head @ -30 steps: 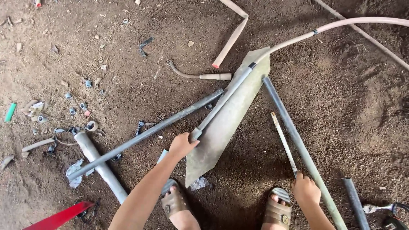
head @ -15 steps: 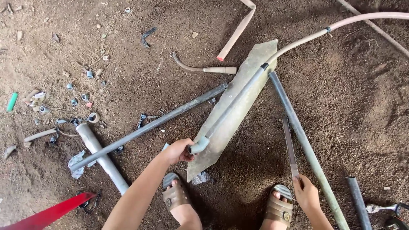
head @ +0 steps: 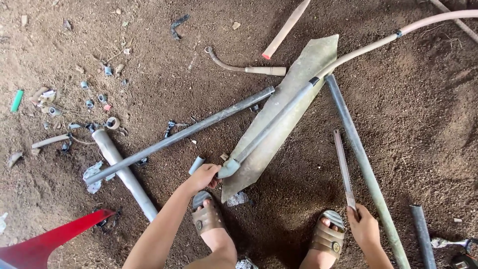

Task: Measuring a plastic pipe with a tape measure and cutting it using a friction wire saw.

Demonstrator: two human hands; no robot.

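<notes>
Partly cut off below, the right hand (head: 365, 228) grips a thin metal strip (head: 343, 168); the outstretched left hand (head: 203, 177) clasps a grey pipe elbow (head: 229, 168)

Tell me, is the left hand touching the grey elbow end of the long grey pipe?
Touching. The head view shows the left hand with its fingers closed against the grey elbow fitting of the long grey pipe, no gap between them.

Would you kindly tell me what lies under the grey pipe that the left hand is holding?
A flat pointed metal sheet lies under the pipe, on the dirt. What is beneath the sheet is hidden.
</notes>
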